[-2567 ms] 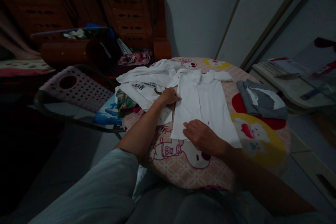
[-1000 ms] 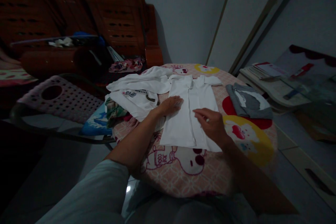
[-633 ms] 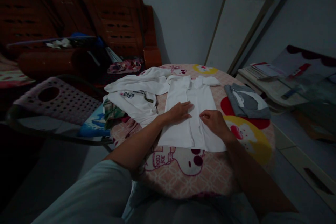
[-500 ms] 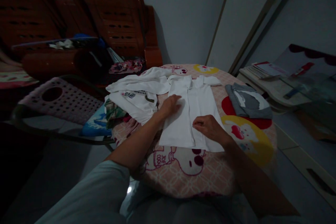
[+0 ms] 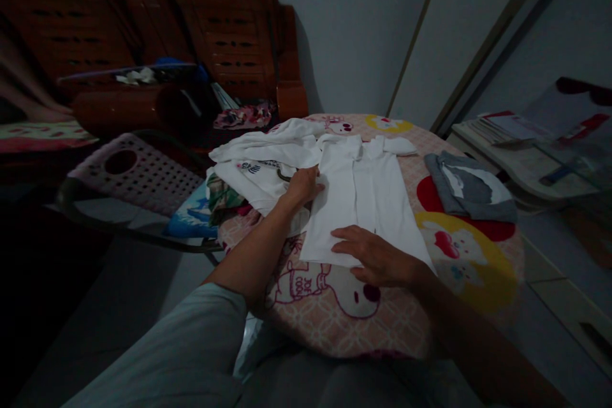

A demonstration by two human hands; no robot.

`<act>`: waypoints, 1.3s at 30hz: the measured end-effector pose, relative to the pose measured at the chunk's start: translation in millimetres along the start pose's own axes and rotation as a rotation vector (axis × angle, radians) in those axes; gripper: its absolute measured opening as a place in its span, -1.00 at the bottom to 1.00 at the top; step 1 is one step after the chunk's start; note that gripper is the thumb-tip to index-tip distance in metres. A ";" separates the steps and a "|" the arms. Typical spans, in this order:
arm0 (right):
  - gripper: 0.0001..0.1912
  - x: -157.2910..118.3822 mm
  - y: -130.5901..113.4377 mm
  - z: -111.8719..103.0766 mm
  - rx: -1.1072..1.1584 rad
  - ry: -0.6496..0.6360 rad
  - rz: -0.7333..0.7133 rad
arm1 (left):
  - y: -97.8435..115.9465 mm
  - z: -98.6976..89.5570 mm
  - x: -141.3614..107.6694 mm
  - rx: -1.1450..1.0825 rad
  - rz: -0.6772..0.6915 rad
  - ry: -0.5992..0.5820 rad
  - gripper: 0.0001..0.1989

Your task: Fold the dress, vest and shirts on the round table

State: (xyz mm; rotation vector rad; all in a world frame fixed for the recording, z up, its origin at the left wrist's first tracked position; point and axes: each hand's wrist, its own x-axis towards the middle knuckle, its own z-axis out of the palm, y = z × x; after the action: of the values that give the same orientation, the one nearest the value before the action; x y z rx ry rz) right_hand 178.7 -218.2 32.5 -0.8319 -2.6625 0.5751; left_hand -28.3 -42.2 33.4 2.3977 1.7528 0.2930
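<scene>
A white collared shirt (image 5: 382, 191) lies spread on the round table, its collar toward the far side and its front opening down the middle. My left hand (image 5: 303, 188) is at the shirt's left edge, fingers curled in on the fabric there; the fingertips are partly hidden. Over the lower hem, my right hand (image 5: 375, 257) rests palm down with its fingers spread, holding nothing. To the left, beside the shirt, a rumpled white garment (image 5: 268, 146) with dark printing lies on top of other clothes.
A folded grey garment (image 5: 468, 188) sits on the right of the patterned tablecloth (image 5: 325, 325). A pink woven chair (image 5: 143, 172) stands at left, with wooden seating (image 5: 229, 38) behind. Another person's feet (image 5: 48, 108) show at far left. A side table (image 5: 516, 153) holds papers.
My left hand has moved from the middle of the shirt's left half to its left edge. My right hand has shifted toward the hem and its fingers have opened out. The view has turned slightly left.
</scene>
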 end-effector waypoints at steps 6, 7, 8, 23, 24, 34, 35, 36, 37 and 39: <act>-0.24 -17.5 8.6 -3.0 -0.093 -0.071 0.090 | -2.7 1.2 -0.1 -0.017 0.029 0.004 -0.60; -0.21 -15.7 6.0 -2.6 -0.128 -0.087 0.120 | -2.3 0.3 -0.7 -0.014 0.027 0.005 -0.60; -0.19 -12.8 2.7 -2.0 -0.161 -0.096 0.136 | -1.8 -0.7 -1.2 -0.006 0.021 0.005 -0.59; -0.82 24.0 -13.5 13.3 -0.132 0.077 -0.017 | 3.9 -10.5 -0.4 0.088 -0.029 -0.079 -0.73; -0.78 21.6 -10.4 10.9 -0.081 0.075 -0.006 | 3.1 -9.9 -0.2 0.084 -0.026 -0.077 -0.73; -0.38 -7.9 14.8 0.2 0.097 -0.022 -0.023 | 2.5 -10.9 -0.7 0.051 -0.038 -0.081 -0.73; -0.38 -5.7 12.0 2.4 0.066 -0.022 -0.001 | 2.2 -10.8 -0.4 0.050 -0.041 -0.083 -0.73; -0.38 -3.2 8.9 4.4 0.036 -0.023 0.024 | 2.0 -10.6 -0.1 0.049 -0.043 -0.086 -0.73; -0.39 -0.8 6.3 5.8 0.013 -0.022 0.048 | 1.7 -10.5 0.3 0.048 -0.044 -0.090 -0.73; -0.41 1.4 4.2 7.2 -0.004 -0.024 0.072 | 1.4 -10.7 0.7 0.044 -0.044 -0.096 -0.73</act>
State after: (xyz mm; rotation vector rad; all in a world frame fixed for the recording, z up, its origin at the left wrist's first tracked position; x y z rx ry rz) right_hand 176.9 -216.3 24.4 -0.9308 -2.6651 0.6003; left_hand -29.5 -41.8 44.1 2.3573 1.7840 0.1329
